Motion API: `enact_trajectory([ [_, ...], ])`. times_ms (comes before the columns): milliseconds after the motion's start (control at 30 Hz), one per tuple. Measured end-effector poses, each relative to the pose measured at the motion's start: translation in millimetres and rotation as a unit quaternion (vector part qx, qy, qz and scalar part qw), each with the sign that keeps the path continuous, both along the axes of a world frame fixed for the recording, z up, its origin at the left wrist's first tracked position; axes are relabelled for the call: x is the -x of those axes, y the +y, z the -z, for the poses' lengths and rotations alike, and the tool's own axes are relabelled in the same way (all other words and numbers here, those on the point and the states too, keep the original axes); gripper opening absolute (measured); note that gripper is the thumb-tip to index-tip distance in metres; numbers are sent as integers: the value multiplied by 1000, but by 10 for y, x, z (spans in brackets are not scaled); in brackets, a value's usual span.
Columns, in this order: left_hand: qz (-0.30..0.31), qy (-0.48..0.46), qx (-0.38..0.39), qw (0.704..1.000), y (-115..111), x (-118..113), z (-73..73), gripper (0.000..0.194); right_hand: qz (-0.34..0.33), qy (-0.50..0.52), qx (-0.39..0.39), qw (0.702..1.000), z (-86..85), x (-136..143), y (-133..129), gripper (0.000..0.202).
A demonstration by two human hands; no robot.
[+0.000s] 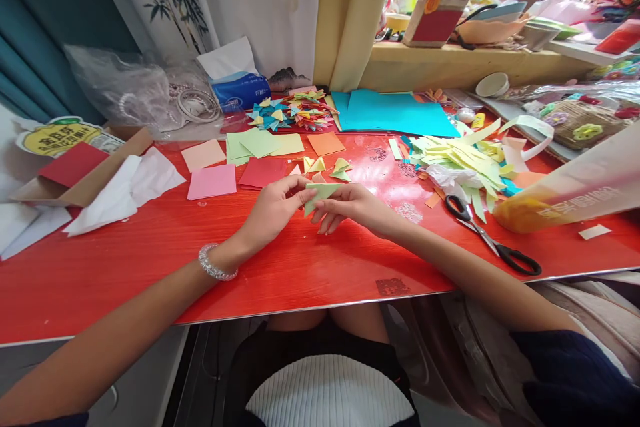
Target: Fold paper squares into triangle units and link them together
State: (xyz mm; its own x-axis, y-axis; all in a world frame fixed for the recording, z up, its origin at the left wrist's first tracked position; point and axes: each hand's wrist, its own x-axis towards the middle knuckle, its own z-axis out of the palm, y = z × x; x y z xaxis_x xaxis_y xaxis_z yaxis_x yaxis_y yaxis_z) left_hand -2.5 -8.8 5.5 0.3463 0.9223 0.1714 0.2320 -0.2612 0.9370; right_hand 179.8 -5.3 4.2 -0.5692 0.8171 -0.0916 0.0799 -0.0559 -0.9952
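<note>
Between my two hands, just above the red table (pixel 240 247), is a small piece of folded light green paper (pixel 320 193). My left hand (pixel 283 203) pinches its left side between thumb and fingers. Its right side is held by my right hand (pixel 353 207), with the lower fingers curled beneath. Just beyond my hands lie small folded paper pieces (pixel 314 165) in yellow, and a green folded piece (pixel 342 169). Stacks of square paper lie behind and to the left: red (pixel 261 171), pink (pixel 212 183), peach (pixel 203 155), light green (pixel 250 145) and orange (pixel 326 143).
Scissors (pixel 483 233) lie at the right, beside a heap of yellow-green paper strips (pixel 460 163) and a tilted plastic cup-like container (pixel 570 180). Blue sheets (pixel 395 113) and a pile of folded stars (pixel 295 111) are at the back. A cardboard box (pixel 80 177) stands left.
</note>
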Motion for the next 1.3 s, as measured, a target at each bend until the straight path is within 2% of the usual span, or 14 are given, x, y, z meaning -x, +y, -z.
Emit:
enact_trajectory([
  [167, -2, 58, -16, 998, -15, 13, -37, 24, 46, -18, -86, 995, -55, -35, -8, 28],
  [267, -24, 63, -25, 997, -19, 3, -25, 27, 40, -18, -77, 996, -56, -22, -21, 29],
  [400, -55, 52, 4, 997, -4, -13, 24, 30, 21, -22, -44, 999, -31, 6, -29, 30],
  [600, -55, 22, 32, 998, -18, -30, 48, 39, 63, -2, -70, 996, 1, 22, -38, 28],
  [833, -86, 128, -59, 986, -112, -56, 22, 34, -1, -45, -67, 997, -53, 27, -71, 29],
  [933, -86, 138, -91, 982, -126, -56, 15, 33, -29, -48, -64, 996, -57, 23, -93, 30],
  [1067, -72, 102, -50, 991, -103, -41, 15, 37, -25, -52, -72, 996, -64, 9, -83, 28],
  [1200, -29, -19, 30, 999, -50, -24, 18, 26, 29, -35, -65, 997, -69, -18, -14, 30],
  [1300, -17, -74, 42, 996, -30, -18, 9, 33, 63, -8, -67, 996, -60, -34, 24, 25],
])
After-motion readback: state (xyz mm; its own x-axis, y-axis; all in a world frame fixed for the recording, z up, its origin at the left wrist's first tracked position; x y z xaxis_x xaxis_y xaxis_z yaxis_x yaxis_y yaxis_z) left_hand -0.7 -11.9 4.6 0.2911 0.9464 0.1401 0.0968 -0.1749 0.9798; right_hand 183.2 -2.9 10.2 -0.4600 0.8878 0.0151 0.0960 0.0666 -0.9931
